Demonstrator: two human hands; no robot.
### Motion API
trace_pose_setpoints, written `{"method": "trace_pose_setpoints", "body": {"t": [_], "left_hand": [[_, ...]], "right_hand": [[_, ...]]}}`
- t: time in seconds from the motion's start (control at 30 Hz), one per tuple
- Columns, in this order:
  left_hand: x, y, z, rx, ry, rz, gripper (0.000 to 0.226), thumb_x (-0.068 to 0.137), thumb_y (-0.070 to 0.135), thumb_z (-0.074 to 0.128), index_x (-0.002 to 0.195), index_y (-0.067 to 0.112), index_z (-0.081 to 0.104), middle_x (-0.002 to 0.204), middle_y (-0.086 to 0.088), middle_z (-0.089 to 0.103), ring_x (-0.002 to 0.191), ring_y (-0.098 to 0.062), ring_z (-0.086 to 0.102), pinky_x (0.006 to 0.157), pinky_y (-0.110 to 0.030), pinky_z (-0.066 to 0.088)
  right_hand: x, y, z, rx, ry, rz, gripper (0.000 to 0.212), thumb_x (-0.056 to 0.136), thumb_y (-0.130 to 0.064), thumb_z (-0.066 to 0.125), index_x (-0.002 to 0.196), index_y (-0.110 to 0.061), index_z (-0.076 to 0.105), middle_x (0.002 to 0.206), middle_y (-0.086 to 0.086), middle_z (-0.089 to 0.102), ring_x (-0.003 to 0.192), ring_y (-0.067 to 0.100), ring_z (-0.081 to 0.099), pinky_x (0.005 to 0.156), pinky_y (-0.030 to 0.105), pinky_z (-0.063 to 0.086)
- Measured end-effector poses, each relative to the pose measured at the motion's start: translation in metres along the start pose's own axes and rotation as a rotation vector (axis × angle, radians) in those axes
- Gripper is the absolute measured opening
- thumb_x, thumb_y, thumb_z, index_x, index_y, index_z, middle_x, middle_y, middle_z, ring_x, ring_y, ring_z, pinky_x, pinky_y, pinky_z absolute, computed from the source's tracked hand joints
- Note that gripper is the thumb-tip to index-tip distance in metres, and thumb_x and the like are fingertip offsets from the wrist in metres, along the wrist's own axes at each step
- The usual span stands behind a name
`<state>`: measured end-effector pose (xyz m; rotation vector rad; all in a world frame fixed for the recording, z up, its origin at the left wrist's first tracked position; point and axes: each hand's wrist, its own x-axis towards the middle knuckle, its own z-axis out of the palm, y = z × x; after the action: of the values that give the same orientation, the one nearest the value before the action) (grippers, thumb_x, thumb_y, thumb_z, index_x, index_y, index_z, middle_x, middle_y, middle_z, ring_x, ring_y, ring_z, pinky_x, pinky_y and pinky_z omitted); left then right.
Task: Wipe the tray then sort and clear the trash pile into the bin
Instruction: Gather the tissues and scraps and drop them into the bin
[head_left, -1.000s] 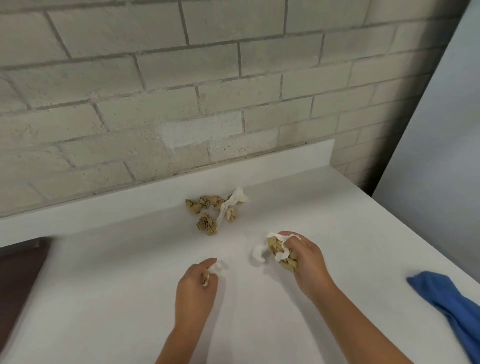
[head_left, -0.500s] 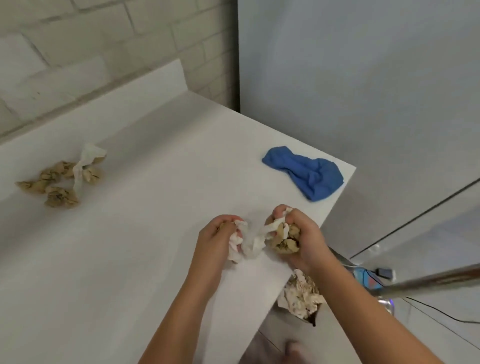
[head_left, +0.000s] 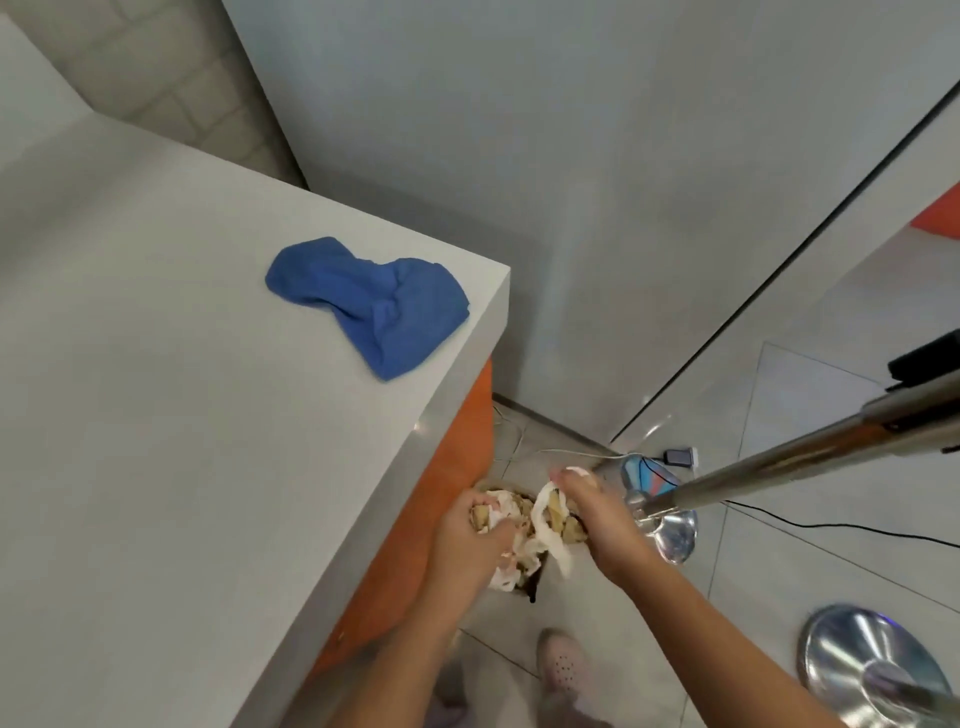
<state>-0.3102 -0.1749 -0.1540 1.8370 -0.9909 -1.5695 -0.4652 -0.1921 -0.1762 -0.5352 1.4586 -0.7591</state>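
Left hand (head_left: 470, 535) and right hand (head_left: 597, 519) moved over bin (head_left: 536, 577), each gripping trash (head_left: 550, 519)

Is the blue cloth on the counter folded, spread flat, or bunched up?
Bunched up: the blue cloth lies crumpled in deep creases near the corner of the counter, neither folded nor flat.

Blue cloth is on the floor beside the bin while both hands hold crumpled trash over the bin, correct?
No. The head view shows the blue cloth on the white counter, near its corner, not on the floor. The left hand and right hand do hold crumpled trash over the bin.
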Motion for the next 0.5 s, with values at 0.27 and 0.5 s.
{"method": "trace_pose_setpoints", "body": {"t": [0.27,0.5], "left_hand": [[0.137,-0.144,0.041,0.033,0.102,-0.247,0.027,0.084,-0.012,0.055,0.086,0.014,0.061,0.087,-0.011,0.06,0.055,-0.024,0.058,0.041,-0.024,0.044],[0.252,-0.265,0.087,0.413,0.026,-0.095,0.013,0.081,0.018,0.072,0.09,0.017,0.062,0.099,-0.009,0.064,0.079,-0.026,0.06,0.08,-0.04,0.053]], "right_hand": [[0.133,0.111,-0.031,-0.339,0.009,-0.022,0.023,0.072,-0.011,0.071,0.075,-0.032,0.062,0.074,-0.007,0.063,0.068,0.008,0.062,0.067,0.031,0.057],[0.253,0.22,-0.039,-0.694,-0.034,-0.099,0.036,0.079,-0.025,0.066,0.109,-0.007,0.061,0.116,0.01,0.058,0.102,0.024,0.058,0.089,0.032,0.05]]}}
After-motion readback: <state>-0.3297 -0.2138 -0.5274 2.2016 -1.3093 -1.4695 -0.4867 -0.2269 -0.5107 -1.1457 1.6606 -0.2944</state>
